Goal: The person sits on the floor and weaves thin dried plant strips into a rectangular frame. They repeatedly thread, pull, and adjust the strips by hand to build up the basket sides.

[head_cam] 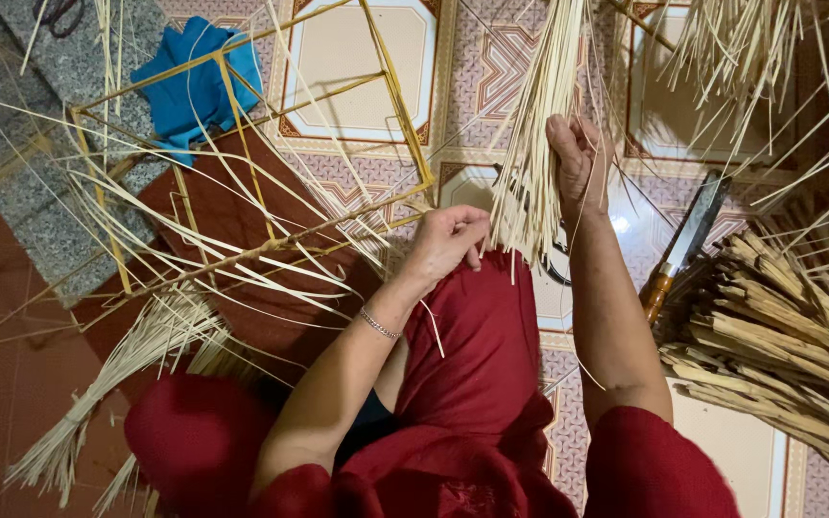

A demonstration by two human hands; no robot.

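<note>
Two hands — right hand (pixel 578 163) gripping one strip bundle (pixel 534 144), left hand (pixel 448 240) pinching its ends.

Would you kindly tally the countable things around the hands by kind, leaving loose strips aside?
Hands: 2, left hand and right hand, both on the hanging strip bundle
Knife: 1
Blue cloth: 1
Yellow stick frame: 1
Split-stick pile: 1
Total: 7

The person wears dark red short sleeves and matching red trousers. A thin silver bracelet (pixel 378 324) circles the left wrist. Both forearms are bare.
</note>
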